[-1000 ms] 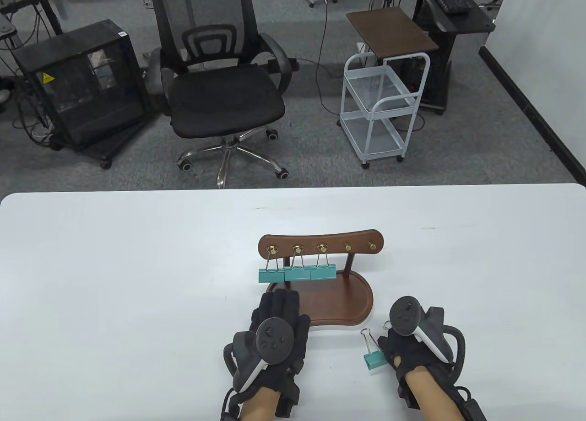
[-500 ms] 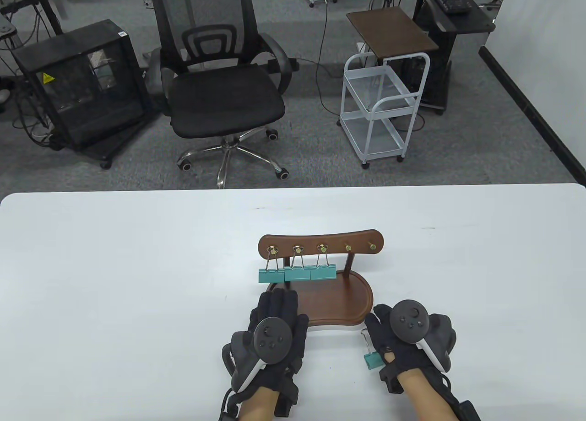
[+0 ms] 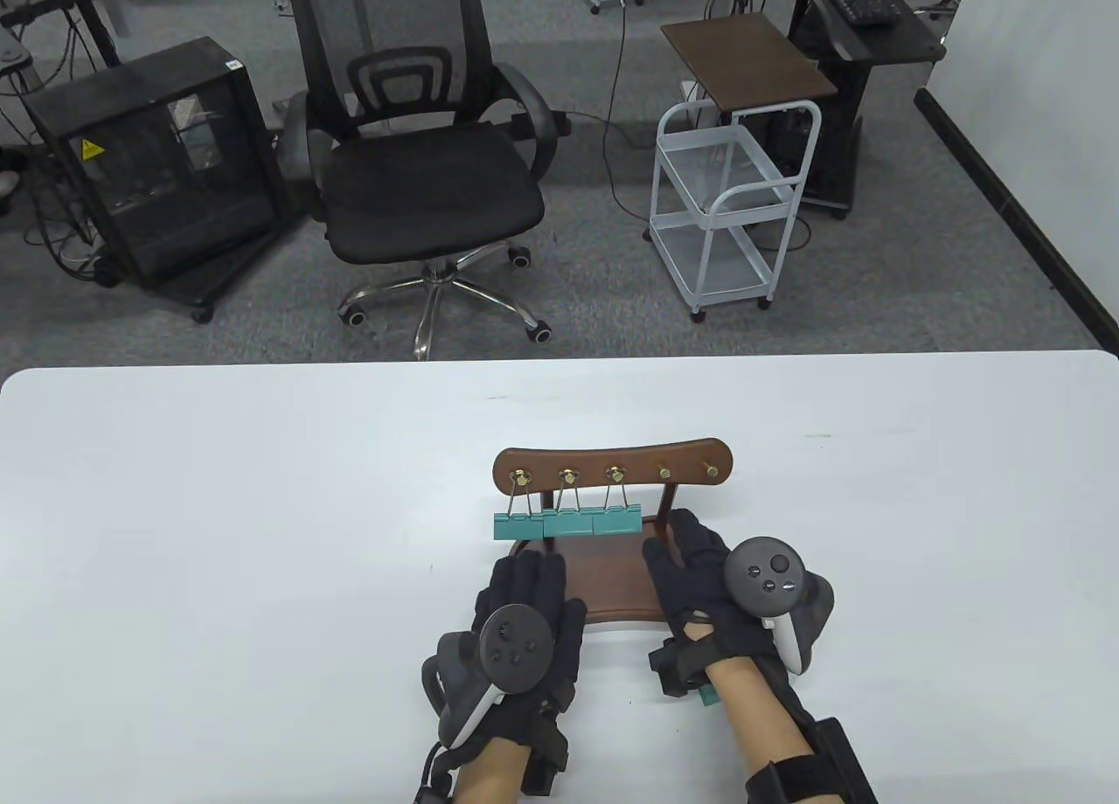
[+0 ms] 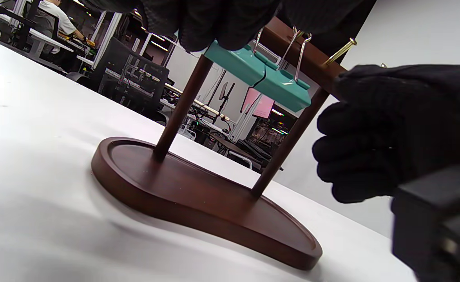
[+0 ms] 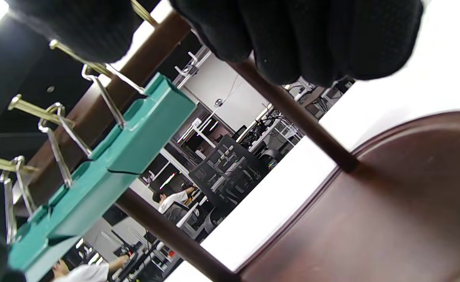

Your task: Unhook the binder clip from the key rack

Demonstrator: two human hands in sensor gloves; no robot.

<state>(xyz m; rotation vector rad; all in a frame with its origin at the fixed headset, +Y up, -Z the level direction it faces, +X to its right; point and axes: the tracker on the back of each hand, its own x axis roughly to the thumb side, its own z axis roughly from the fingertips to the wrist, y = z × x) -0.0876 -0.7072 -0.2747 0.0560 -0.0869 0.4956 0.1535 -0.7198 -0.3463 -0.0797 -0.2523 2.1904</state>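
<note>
Now the right hand (image 3: 699, 577), fingers spread and empty, nears the three-o'clock binder clip (image 3: 617, 521): light, stiff; pinch its wire loop.

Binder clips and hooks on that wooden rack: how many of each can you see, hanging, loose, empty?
Teal clips hanging on the key rack: 3
Teal clip loose on the table, mostly hidden under the right wrist: 1
Empty brass hooks: 2
Total: 4 clips, 5 hooks
</note>
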